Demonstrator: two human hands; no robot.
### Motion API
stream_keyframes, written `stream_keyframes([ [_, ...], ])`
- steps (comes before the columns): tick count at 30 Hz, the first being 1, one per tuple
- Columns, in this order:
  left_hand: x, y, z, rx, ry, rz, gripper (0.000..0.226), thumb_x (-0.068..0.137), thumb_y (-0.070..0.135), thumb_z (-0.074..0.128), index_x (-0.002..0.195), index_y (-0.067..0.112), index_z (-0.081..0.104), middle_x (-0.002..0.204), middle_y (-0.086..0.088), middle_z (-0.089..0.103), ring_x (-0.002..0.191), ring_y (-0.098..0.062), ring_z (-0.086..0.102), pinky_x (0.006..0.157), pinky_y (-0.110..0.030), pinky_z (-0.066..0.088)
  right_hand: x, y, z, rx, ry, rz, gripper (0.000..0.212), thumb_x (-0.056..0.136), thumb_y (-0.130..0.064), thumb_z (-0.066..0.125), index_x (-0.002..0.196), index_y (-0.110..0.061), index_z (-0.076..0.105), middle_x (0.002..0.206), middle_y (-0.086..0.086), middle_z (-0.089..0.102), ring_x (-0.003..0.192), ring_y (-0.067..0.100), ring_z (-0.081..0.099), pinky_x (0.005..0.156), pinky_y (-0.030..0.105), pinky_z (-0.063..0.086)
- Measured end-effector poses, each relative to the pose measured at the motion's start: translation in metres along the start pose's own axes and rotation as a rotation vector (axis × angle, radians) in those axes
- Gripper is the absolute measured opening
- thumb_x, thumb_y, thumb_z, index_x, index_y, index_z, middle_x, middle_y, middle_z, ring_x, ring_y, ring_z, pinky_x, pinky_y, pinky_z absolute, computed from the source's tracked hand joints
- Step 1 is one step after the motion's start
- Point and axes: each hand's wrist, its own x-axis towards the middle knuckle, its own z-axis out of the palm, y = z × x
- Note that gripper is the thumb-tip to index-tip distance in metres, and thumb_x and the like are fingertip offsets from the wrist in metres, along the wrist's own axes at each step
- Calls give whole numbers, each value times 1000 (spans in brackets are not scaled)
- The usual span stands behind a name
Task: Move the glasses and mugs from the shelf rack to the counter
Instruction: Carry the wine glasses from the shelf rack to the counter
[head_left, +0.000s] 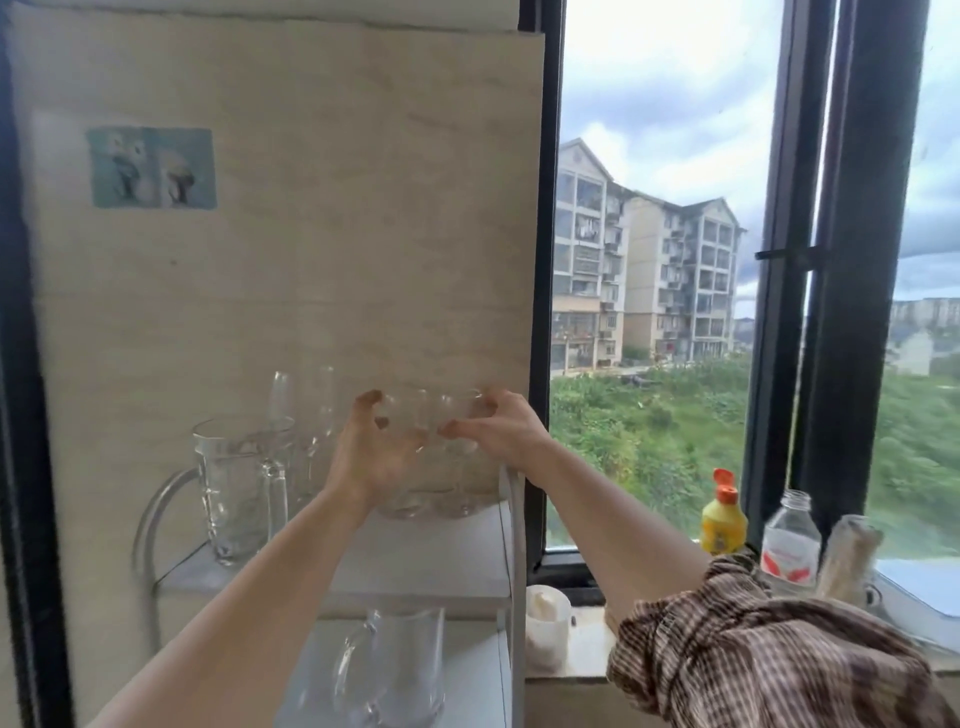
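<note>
Two clear glass tumblers stood upright and touching at the right end of the shelf rack's top shelf (415, 551), against the beige wall. The left tumbler (405, 415) and the right tumbler (460, 483) were plain, handleless and so transparent that only their rims and thick bases read clearly.

Each hand was at the glass on its own side. The left hand (371, 457) came up from below left, thumb and fingers curled round the left tumbler's upper wall. The right hand (501, 428) reached in from the right, fingers hooked over the far rim of the right tumbler and thumb on its near side. Both seemed closed on the glass, though firm contact was hard to judge through it. The tumblers' long axes ran straight up, so a lift would probably go upward before swinging away.

Just left of them stood tall stemmed glasses (304, 415), then a handled glass mug (234, 483) at the shelf's left end. Another glass mug (395, 670) sat on the lower shelf. To the right, on the window sill, stood a white cup (545, 623), a yellow squeeze bottle (723, 519) and a clear plastic bottle (789, 540). The counter was not plainly in view.
</note>
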Motion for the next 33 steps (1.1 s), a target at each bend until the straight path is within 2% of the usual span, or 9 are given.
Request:
stream_keyframes([
  [3,2,-1,0,-50,4,-24,77,74,25,77,139,15,37,125,-13,55,102,-29,60,86,-39,49,-4,-2,-1,15,8,14,57,64,-34,84,111,-10,62,107,4,66,96,19,63,82,29,52],
  [6,-1,3,-1,-46,28,-18,78,74,24,78,139,11,38,127,-15,54,108,-34,59,95,-48,47,-9,-5,-1,54,35,4,58,62,-30,86,110,-8,62,108,6,67,98,20,64,84,32,53],
  [8,-6,9,-5,-54,76,14,77,73,25,78,138,11,39,126,-14,55,105,-29,59,95,-42,47,-13,-9,-5,100,63,-10,59,60,-28,87,110,-7,63,110,7,67,99,20,64,89,36,53],
  [11,-19,28,-14,-33,165,129,71,74,25,78,135,12,44,119,-8,56,90,-19,55,81,-29,43,-22,-20,-17,223,123,-9,70,60,-30,88,120,-7,59,115,6,62,103,20,62,91,38,53],
  [14,-35,51,-20,-43,218,234,63,75,25,76,130,13,47,107,-2,54,86,-20,57,79,-31,44,-36,-34,-36,347,176,-31,68,60,-31,88,118,-10,60,112,6,64,98,18,63,77,27,53],
  [18,-61,82,-17,-60,235,330,59,75,27,75,126,13,49,100,5,53,84,-15,53,77,-25,39,-66,-43,-71,405,190,-66,45,61,-30,86,98,-16,64,97,5,70,83,13,66,57,16,47],
  [25,-146,129,28,-187,53,312,67,74,34,75,130,16,44,121,-2,62,86,-8,61,78,-27,50,-158,-16,-153,393,223,-26,56,65,-22,84,115,-12,60,92,-4,67,86,7,62,84,33,55],
  [29,-219,147,67,-250,-128,267,73,72,33,78,133,17,42,123,-4,61,82,0,58,65,-12,45,-231,16,-203,357,276,45,60,64,-23,85,116,-11,59,101,3,68,96,16,63,78,30,56],
  [33,-304,164,109,-323,-328,212,76,71,24,80,134,11,39,126,-15,59,93,-16,63,77,-30,55,-312,55,-256,314,352,128,53,64,-18,83,111,-13,60,102,6,67,97,19,65,72,29,54],
])
